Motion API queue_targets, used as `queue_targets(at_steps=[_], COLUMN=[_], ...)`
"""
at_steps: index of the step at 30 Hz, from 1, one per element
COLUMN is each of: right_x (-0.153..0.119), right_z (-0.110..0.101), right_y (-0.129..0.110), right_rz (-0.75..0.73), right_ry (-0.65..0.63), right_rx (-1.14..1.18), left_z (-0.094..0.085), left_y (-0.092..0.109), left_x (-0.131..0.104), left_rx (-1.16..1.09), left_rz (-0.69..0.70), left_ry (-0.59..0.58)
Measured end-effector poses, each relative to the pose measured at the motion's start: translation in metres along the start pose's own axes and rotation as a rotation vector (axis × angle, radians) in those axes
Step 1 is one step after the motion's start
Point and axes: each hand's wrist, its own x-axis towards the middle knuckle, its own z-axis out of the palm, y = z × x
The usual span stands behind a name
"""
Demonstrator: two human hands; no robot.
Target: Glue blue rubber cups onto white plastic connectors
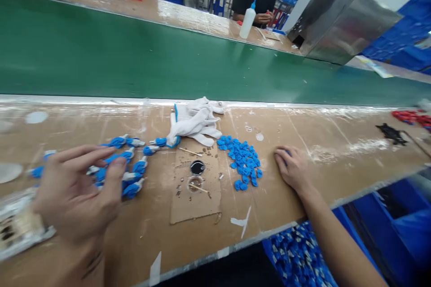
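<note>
My left hand (81, 188) hovers over the left part of the table, thumb and fingers apart, nothing visibly held. Behind and below it lie several blue-and-white pieces (134, 188), partly hidden by the fingers. My right hand (293, 166) rests on the table with its fingers curled; a bit of blue shows between them, apparently a small blue piece. Left of that hand is a loose pile of small blue pieces (244, 161). Between the hands, a cardboard sheet (197, 208) bears a small round pot of dark liquid (197, 167) and cotton swabs (198, 187).
White gloves (195, 121) lie behind the cardboard. A green conveyor belt (188, 63) runs across beyond the table. On the far side are a white bottle (248, 22) and two people working. Red pieces (412, 118) lie far right; a blue bin of pieces (298, 255) stands below the table edge.
</note>
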Motion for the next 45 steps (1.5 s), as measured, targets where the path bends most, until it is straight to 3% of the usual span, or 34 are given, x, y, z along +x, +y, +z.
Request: queue_targets(at_steps=[3, 6, 8, 10, 12, 13, 15, 17, 21, 23, 25, 28, 30, 33, 38, 42, 45], right_x=[0.015, 0.036, 0.051, 0.063, 0.073, 0.077, 0.083, 0.086, 0.085, 0.085, 0.085, 0.083, 0.081, 0.08, 0.081, 0.083, 0.086], right_z=[-0.001, -0.013, -0.031, -0.053, -0.069, -0.074, -0.076, -0.069, -0.051, -0.045, -0.04, -0.032, -0.028, -0.025, -0.026, -0.035, -0.049], right_y=[0.025, 0.02, -0.013, -0.064, -0.118, -0.141, -0.174, -0.189, -0.193, -0.196, -0.202, -0.21, -0.214, -0.215, -0.211, -0.198, -0.191], right_rz=[-0.027, -0.066, -0.1, -0.238, -0.516, -0.613, -0.71, -0.741, -0.789, -0.799, -0.778, -0.724, -0.71, -0.678, -0.635, -0.495, -0.305], right_ry=[0.011, 0.039, 0.132, 0.141, -0.054, -0.184, -0.321, -0.343, -0.277, -0.239, -0.204, -0.174, -0.175, -0.173, -0.167, -0.13, 0.013], right_rx=[0.032, -0.01, 0.012, 0.226, 0.422, 0.465, 0.493, 0.494, 0.511, 0.522, 0.541, 0.608, 0.666, 0.74, 0.763, 0.928, 1.118], left_z=[-0.012, -0.018, -0.017, -0.014, -0.011, -0.01, -0.009, -0.008, -0.006, -0.006, -0.005, -0.003, -0.001, 0.002, 0.006, 0.009, 0.01], left_y=[-0.004, -0.003, 0.002, 0.008, 0.014, 0.016, 0.018, 0.018, 0.017, 0.018, 0.02, 0.023, 0.022, 0.021, 0.032, 0.046, 0.051], left_x=[0.012, 0.016, 0.013, 0.009, 0.005, 0.004, 0.002, 0.001, 0.0, 0.0, 0.0, 0.0, 0.0, -0.001, -0.006, -0.011, -0.02], left_rx=[0.201, 0.344, 0.451, 0.535, 0.596, 0.62, 0.653, 0.659, 0.581, 0.421, 0.198, -0.182, -0.433, -0.672, -0.7, -0.661, -0.631], left_rz=[0.148, 0.174, 0.2, 0.214, 0.208, 0.203, 0.194, 0.185, 0.197, 0.209, 0.167, -0.055, -0.223, -0.384, -0.497, -0.463, -0.383], left_ry=[-0.137, -0.442, -0.645, -0.777, -0.838, -0.846, -0.85, -0.849, -0.807, -0.673, -0.442, -0.137, -0.061, -0.129, -0.291, -0.355, -0.43])
